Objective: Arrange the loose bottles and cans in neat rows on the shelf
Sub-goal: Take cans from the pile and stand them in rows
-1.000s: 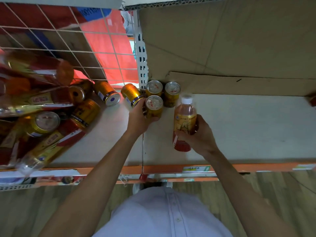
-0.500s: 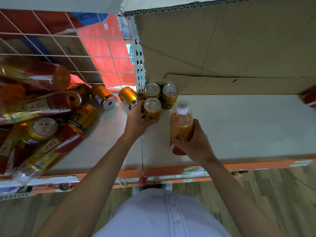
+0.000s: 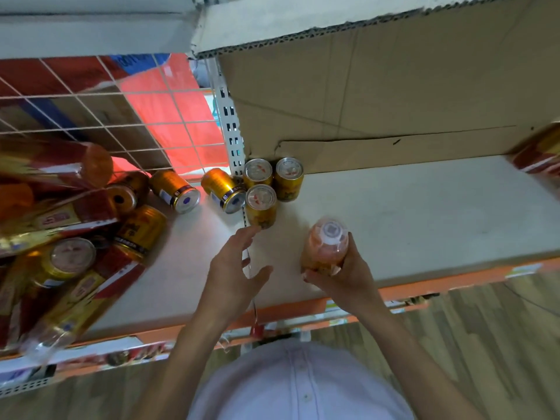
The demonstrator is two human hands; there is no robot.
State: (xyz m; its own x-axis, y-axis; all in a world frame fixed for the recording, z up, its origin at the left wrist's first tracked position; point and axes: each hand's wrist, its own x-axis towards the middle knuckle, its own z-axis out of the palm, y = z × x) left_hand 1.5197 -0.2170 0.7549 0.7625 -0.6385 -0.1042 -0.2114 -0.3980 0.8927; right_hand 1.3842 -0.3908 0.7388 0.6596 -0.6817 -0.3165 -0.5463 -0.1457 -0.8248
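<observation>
Three gold cans stand upright at the shelf's back, left of centre: two in the rear [image 3: 258, 173] [image 3: 289, 177] and one in front [image 3: 261, 205]. My left hand [image 3: 235, 269] hovers just in front of that front can, fingers spread, holding nothing. My right hand [image 3: 344, 277] grips an orange drink bottle [image 3: 325, 248] with a white cap, upright over the white shelf board [image 3: 409, 213]. Two more gold cans lie on their sides [image 3: 222, 190] [image 3: 175, 190] to the left.
A jumbled heap of gold cans and red-labelled bottles [image 3: 66, 237] fills the left bay in front of a wire grid [image 3: 91, 116]. Brown cardboard [image 3: 378, 101] backs the right bay. A red-labelled bottle [image 3: 542, 156] lies at the far right. The shelf has an orange front edge [image 3: 454, 280].
My left hand let go of the front upright can and drew back with its fingers spread. My right hand stood the bottle more upright and pulled it slightly nearer the front edge.
</observation>
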